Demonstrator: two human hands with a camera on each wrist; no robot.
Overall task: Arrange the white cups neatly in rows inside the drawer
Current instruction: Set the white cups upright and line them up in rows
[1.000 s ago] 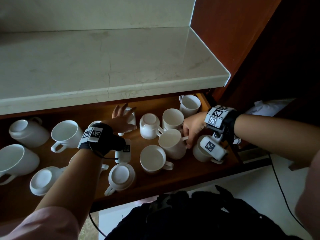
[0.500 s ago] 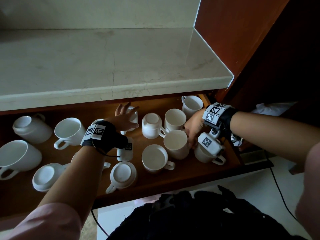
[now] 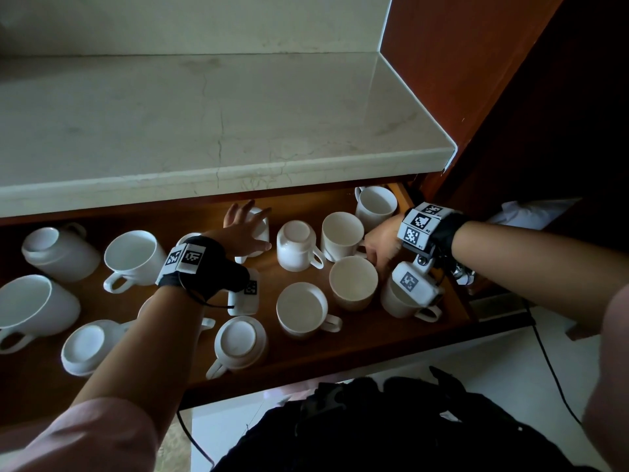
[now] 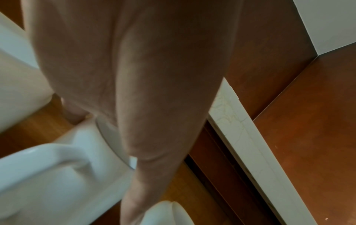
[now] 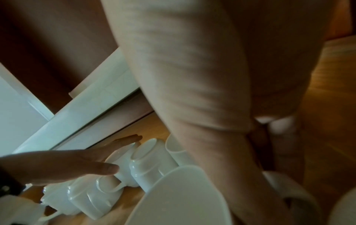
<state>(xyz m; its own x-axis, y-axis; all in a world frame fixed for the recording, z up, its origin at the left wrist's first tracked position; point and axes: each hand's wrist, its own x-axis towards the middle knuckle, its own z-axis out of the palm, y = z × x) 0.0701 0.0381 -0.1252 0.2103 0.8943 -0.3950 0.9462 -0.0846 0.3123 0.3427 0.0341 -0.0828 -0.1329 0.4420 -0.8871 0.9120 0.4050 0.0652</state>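
Several white cups lie in the open wooden drawer, some upright, some upside down, some on their sides. My left hand reaches to the back with fingers spread straight over an upside-down cup; the right wrist view shows this left hand flat above that cup. My right hand is down among the cups at the right, fingers curled at the hidden handle of an upright cup. In the right wrist view something white shows between thumb and fingers.
A pale stone countertop overhangs the back of the drawer. A red-brown cabinet wall stands at the right. A cup sits in the back right corner, and another cup lies under my right wrist. Dark cloth is below the drawer front.
The upright cup at my right hand has slid a little to the right, and its handle is now hidden by the fingers. My left hand has stayed over the upside-down cup.
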